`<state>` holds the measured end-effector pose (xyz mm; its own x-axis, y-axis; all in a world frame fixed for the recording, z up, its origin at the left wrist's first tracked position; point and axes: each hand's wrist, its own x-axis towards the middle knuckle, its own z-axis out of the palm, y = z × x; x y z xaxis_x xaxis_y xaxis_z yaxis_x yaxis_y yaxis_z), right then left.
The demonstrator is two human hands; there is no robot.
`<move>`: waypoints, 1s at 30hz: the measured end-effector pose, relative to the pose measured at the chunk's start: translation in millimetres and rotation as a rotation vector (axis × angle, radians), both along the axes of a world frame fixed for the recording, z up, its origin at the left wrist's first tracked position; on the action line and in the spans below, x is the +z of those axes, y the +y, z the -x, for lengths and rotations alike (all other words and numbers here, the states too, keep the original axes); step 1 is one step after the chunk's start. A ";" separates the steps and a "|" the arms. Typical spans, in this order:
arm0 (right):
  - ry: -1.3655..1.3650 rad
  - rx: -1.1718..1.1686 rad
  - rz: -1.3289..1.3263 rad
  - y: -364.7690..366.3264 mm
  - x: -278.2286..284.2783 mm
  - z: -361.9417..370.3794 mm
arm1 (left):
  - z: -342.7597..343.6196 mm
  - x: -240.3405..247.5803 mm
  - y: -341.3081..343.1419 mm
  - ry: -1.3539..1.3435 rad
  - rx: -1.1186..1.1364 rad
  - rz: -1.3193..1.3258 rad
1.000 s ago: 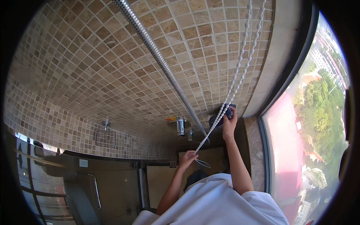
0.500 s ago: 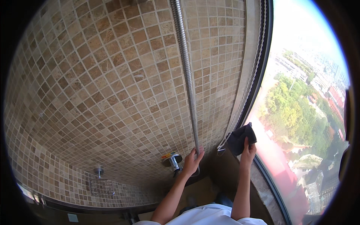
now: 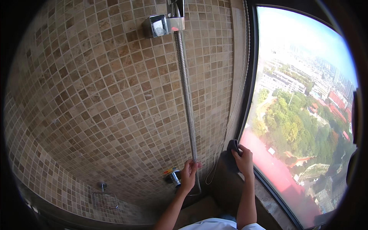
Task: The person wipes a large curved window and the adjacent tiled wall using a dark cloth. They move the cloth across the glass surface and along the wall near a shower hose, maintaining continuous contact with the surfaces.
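Observation:
A ribbed metal shower hose [image 3: 185, 86] hangs down the tiled wall from a chrome holder [image 3: 175, 23]. My left hand [image 3: 188, 176] is closed around the lower part of the hose, its fingers and thumb pinching it. Below that hand the hose curves in a loop. Beside the window frame, my right hand [image 3: 244, 160] grips a dark grey cloth [image 3: 231, 163] between thumb and fingers. One edge of the cloth folds over at the fingertips, and the rest droops below. It is apart from the hose.
A chrome shower valve [image 3: 174, 178] projects from the wall just left of my left hand. A wire soap basket [image 3: 105, 200] is fixed to the tiles at lower left. To the right, a beaded blind chain [image 3: 248, 46] runs along a large window [image 3: 295, 115] above a stone sill [image 3: 264, 193].
The view has tilted upward, bringing the chrome holder into sight. The cloth, earlier held up and spread, is now folded at my right hand's fingertips. My left hand still grips the hose.

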<state>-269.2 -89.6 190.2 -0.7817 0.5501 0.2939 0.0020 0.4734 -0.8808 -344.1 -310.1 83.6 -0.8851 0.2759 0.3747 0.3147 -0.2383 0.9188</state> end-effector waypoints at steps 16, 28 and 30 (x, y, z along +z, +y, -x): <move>0.666 0.656 0.621 -69.3 207.5 103.2 | -30.0 -5.4 9.0 0.010 0.234 0.073; 0.279 1.549 1.321 -41.4 203.9 111.8 | -45.7 0.6 63.8 -0.018 0.332 0.017; 0.180 1.645 1.562 -36.4 192.3 130.6 | -48.1 1.9 67.1 -0.026 0.346 0.005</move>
<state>-399.8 -126.0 382.5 -0.6749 -0.5301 0.5133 0.3647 -0.8444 -0.3925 -296.1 -243.0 85.6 -0.9358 -0.0401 0.3504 0.3526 -0.1167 0.9285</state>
